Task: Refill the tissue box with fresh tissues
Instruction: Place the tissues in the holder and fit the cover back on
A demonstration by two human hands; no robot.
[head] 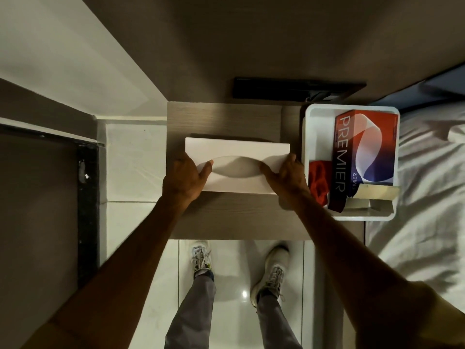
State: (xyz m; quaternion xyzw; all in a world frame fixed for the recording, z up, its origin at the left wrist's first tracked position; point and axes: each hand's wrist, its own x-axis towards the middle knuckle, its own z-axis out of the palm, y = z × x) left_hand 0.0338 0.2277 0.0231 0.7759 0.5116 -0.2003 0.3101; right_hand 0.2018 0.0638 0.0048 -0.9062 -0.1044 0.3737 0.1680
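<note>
A white tissue box (236,149) with an oval slot in its top lies on the small wooden bedside table (221,117). No tissue shows in the slot. My left hand (185,178) grips the box's left end, thumb on top near the slot. At the right end, my right hand (286,176) holds it the same way. A red and blue cardboard tissue pack (362,152) marked PREMIER, with its near end flap torn open, lies in a white tray (308,137) to the right.
A red item (318,180) lies in the tray beside the pack. A dark slot or handle (297,88) sits on the wall behind the table. A bed with white sheets (427,185) is at the right. White floor tiles and my shoes (201,258) are below.
</note>
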